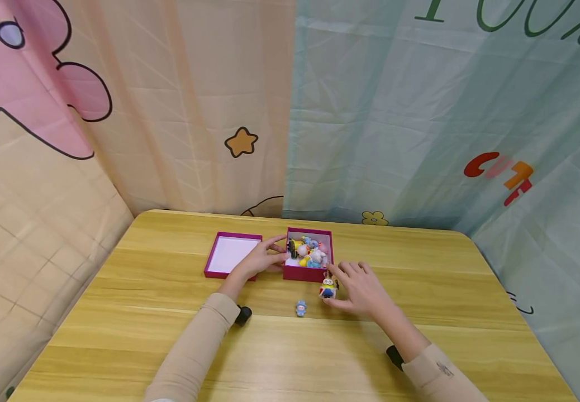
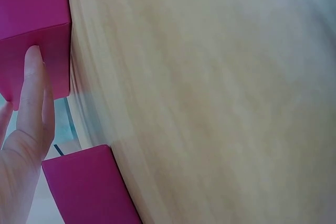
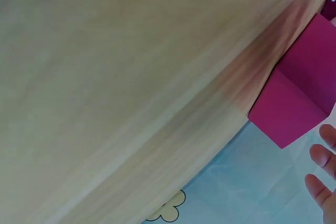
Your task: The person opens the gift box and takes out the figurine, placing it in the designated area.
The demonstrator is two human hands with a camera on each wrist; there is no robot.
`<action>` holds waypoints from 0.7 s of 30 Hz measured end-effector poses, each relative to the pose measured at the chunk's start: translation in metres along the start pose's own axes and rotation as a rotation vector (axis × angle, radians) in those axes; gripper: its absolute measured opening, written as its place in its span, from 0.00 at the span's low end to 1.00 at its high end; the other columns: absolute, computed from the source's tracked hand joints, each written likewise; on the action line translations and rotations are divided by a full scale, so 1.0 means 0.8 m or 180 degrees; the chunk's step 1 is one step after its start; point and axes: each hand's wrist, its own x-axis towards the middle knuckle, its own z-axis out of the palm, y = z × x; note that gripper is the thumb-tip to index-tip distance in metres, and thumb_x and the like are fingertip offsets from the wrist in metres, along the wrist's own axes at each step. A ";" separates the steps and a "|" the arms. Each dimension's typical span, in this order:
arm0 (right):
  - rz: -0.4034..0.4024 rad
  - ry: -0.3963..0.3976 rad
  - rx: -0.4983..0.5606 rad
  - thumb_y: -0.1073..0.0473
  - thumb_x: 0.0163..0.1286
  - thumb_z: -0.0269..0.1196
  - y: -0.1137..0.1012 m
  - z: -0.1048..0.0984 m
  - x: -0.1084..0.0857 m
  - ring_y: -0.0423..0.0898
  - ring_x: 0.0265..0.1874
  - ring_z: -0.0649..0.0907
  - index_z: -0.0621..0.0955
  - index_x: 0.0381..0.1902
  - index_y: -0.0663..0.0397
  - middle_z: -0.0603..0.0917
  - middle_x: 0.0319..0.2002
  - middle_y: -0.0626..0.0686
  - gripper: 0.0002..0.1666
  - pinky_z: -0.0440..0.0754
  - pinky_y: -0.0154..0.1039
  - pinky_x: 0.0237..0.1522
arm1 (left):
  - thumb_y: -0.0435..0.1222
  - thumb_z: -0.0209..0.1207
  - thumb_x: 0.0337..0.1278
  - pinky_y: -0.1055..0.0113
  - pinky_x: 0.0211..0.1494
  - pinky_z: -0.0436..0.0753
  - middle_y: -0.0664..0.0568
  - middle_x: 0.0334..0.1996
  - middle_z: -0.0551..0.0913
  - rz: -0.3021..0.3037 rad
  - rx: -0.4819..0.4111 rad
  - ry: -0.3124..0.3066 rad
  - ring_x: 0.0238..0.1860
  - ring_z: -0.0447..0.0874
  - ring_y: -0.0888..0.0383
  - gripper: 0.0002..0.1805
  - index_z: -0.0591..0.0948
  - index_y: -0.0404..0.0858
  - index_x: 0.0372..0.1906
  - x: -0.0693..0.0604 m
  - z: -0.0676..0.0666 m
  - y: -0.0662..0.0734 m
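A magenta box (image 1: 307, 273) holds several small toy figures (image 1: 312, 254) in mixed colours. My left hand (image 1: 264, 258) touches the box's left side, its fingers fairly straight; the left wrist view shows a fingertip against the magenta wall. In front of the box's right corner is a yellow minion figurine (image 1: 327, 287) in blue, with red and white at its sides. My right hand (image 1: 357, 287) holds this figurine between thumb and index finger, the other fingers spread. A small blue figurine (image 1: 300, 308) is on the table to the left of the minion.
The shallow magenta lid (image 1: 232, 254), white inside, lies left of the box, under the left forearm's reach. Both are on a wooden table (image 1: 179, 335). Printed curtains (image 1: 370, 111) hang behind its far edge.
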 end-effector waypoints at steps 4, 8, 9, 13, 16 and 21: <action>-0.0019 -0.0044 -0.0005 0.28 0.54 0.56 -0.001 0.002 -0.007 0.51 0.47 0.75 0.71 0.61 0.51 0.75 0.48 0.53 0.45 0.69 0.53 0.54 | 0.31 0.58 0.57 0.56 0.43 0.82 0.38 0.50 0.70 0.0015 0.0028 0.0046 0.41 0.79 0.51 0.33 0.61 0.43 0.68 0.000 0.000 0.000; -0.0009 -0.0125 0.0033 0.28 0.54 0.56 -0.002 0.003 -0.013 0.51 0.47 0.75 0.72 0.59 0.49 0.76 0.47 0.53 0.42 0.70 0.52 0.53 | 0.31 0.57 0.58 0.56 0.43 0.82 0.37 0.50 0.69 0.0048 0.0041 0.0023 0.42 0.79 0.50 0.34 0.60 0.42 0.68 -0.001 -0.001 0.000; -0.0008 -0.0146 0.0040 0.28 0.54 0.56 -0.002 0.004 -0.015 0.51 0.47 0.75 0.72 0.58 0.49 0.76 0.47 0.52 0.42 0.70 0.52 0.53 | 0.31 0.58 0.57 0.56 0.44 0.82 0.37 0.50 0.70 0.0035 0.0033 0.0030 0.42 0.79 0.50 0.34 0.60 0.43 0.68 -0.001 -0.001 0.000; -0.0007 -0.0265 -0.0002 0.27 0.55 0.54 -0.003 0.007 -0.019 0.50 0.47 0.74 0.72 0.58 0.46 0.76 0.46 0.51 0.41 0.71 0.51 0.53 | 0.31 0.57 0.57 0.56 0.43 0.82 0.38 0.50 0.70 0.0027 0.0036 0.0053 0.41 0.79 0.50 0.33 0.60 0.42 0.68 -0.001 0.000 0.000; -0.0056 -0.0341 -0.0048 0.26 0.55 0.53 -0.004 0.010 -0.023 0.50 0.45 0.74 0.72 0.58 0.47 0.75 0.45 0.52 0.42 0.71 0.51 0.52 | 0.31 0.58 0.57 0.56 0.43 0.83 0.38 0.49 0.70 -0.0003 0.0027 0.0075 0.41 0.79 0.51 0.33 0.61 0.43 0.68 -0.001 0.000 0.001; -0.0158 -0.0335 -0.0108 0.26 0.55 0.53 -0.007 0.014 -0.028 0.49 0.42 0.74 0.72 0.59 0.49 0.74 0.41 0.52 0.43 0.72 0.49 0.48 | 0.30 0.58 0.56 0.57 0.42 0.83 0.39 0.49 0.71 -0.0019 0.0031 0.0093 0.40 0.80 0.52 0.33 0.62 0.44 0.67 0.000 0.001 0.000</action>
